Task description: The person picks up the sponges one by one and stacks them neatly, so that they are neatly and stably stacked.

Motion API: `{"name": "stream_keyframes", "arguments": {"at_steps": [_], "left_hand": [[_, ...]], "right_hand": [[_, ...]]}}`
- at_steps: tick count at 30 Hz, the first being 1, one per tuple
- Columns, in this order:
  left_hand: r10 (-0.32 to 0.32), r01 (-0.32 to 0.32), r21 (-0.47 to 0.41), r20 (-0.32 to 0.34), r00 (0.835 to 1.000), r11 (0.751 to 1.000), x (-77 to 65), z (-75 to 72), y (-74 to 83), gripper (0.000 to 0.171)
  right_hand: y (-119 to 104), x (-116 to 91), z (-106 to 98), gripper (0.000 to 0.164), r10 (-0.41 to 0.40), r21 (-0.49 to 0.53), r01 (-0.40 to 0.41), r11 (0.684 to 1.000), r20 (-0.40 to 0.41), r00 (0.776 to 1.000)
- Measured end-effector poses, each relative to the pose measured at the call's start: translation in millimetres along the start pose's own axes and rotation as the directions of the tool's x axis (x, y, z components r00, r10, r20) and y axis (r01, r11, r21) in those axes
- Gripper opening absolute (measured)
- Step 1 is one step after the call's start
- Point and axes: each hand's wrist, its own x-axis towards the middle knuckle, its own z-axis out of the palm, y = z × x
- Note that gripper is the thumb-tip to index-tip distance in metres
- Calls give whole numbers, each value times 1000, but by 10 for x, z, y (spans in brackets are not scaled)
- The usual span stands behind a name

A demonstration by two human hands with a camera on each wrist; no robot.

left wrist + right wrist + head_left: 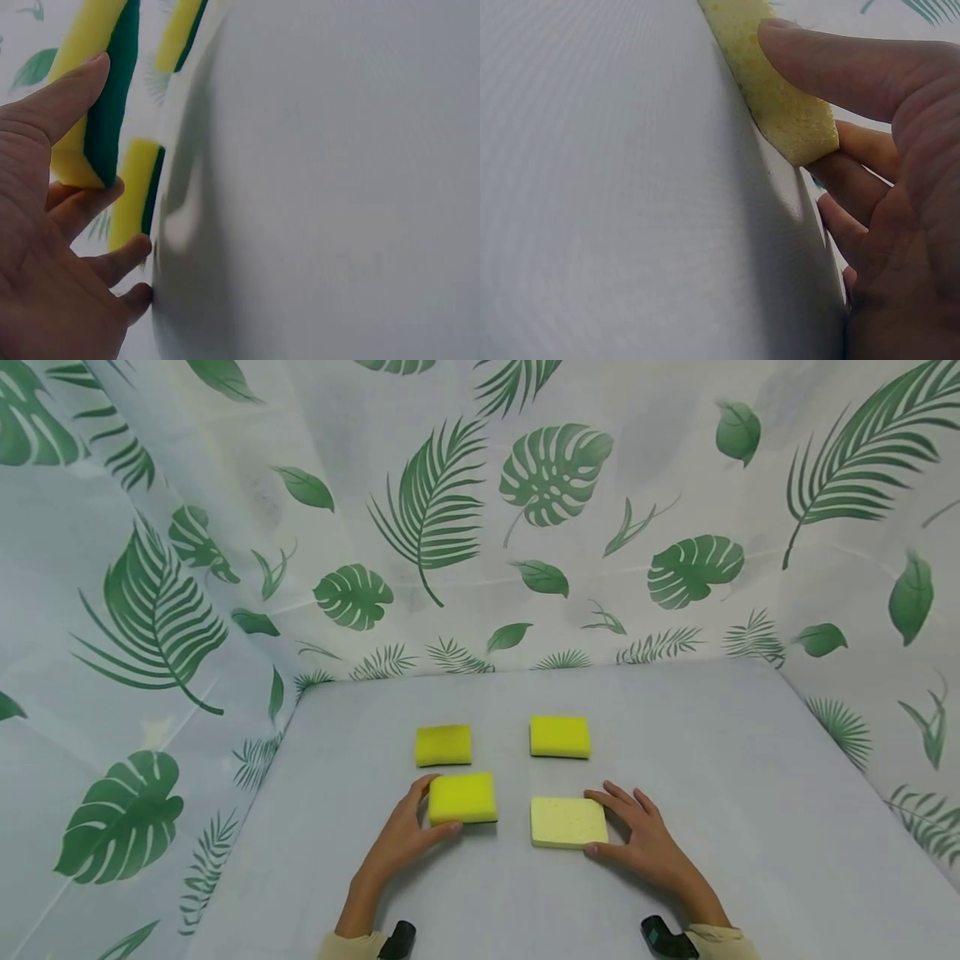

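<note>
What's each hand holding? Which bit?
The left hand grips a green-bottomed yellow sponge by its left end; the right hand grips a pale yellow sponge by its right end.

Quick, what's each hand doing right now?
Left hand: holding a yellow-and-green sponge between thumb and fingers.
Right hand: holding a pale yellow sponge, likewise.
</note>
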Motion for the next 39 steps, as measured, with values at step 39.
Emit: {"name": "stream_keyframes", "arguments": {"at_steps": [39], "left_hand": [[105, -105, -3, 101, 989, 994, 293, 1115, 613, 88]], "right_hand": [[20, -22, 5, 91, 6, 4, -6, 1000, -29, 1000]]}}
